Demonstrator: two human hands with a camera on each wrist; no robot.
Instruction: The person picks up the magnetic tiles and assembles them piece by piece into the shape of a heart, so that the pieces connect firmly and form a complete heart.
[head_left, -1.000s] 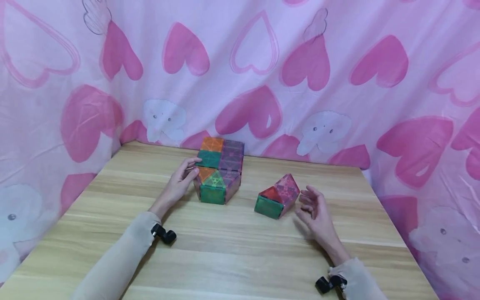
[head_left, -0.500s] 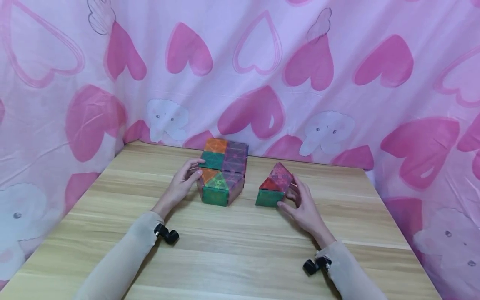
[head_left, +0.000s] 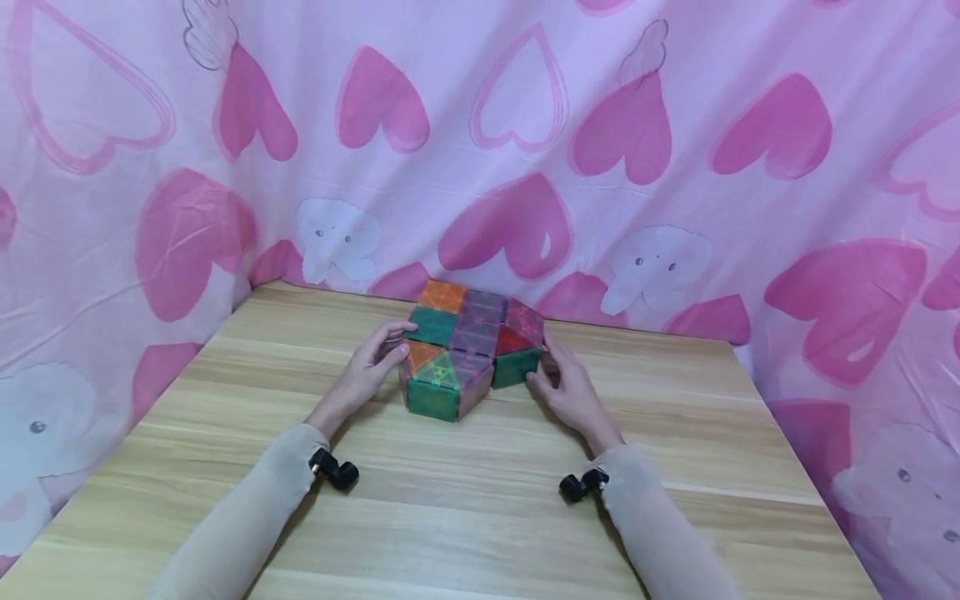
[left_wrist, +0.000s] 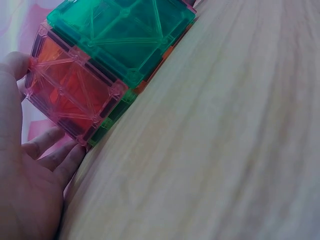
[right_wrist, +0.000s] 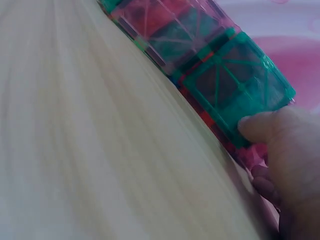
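In the head view a large block of see-through magnetic tiles [head_left: 476, 321] lies at the far middle of the table, with orange, teal, purple and lime tops. My left hand [head_left: 363, 367] rests at its left side, thumb and fingertips against the edge. The left wrist view shows the thumb at the corner of a pink side tile [left_wrist: 75, 85]. A smaller red-and-pink block [head_left: 521, 325] with a green front tile [right_wrist: 240, 82] sits right against the large block's right side. My right hand [head_left: 566, 383] grips it, thumb on the green tile and fingers round the pink side.
The wood-grain table [head_left: 420, 517] reaches back to a pink curtain [head_left: 480, 167] printed with hearts, which also hangs at both sides. Black wrist cameras [head_left: 333, 471] are strapped over both light sleeves [head_left: 247, 508].
My right hand has taken hold of the smaller block and moved it left and back against the large block. My left hand has stayed at the large block's left side.
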